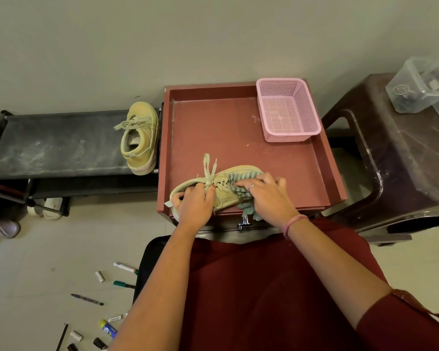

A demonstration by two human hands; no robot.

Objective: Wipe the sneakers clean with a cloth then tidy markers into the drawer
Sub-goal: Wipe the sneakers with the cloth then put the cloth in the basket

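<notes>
A pale yellow sneaker (224,192) lies on its side at the front edge of the red cabinet top (221,127). My left hand (197,202) grips it at the collar, fingers curled round the opening. My right hand (266,195) presses a grey-green striped cloth (241,191) onto the sneaker's upper, fingers spread flat over it. The second yellow sneaker (140,136) stands on the black shoe rack (58,145) to the left. Several markers (126,267) and caps lie scattered on the floor at lower left. The drawer's chrome handle (244,222) shows below the cabinet's front edge.
A pink mesh basket (288,110) sits at the cabinet top's back right corner. A dark brown plastic stool (395,158) stands to the right with clear plastic boxes (421,84) on it. Other shoes (4,229) lie on the floor by the rack. A glue stick (108,328) lies among the markers.
</notes>
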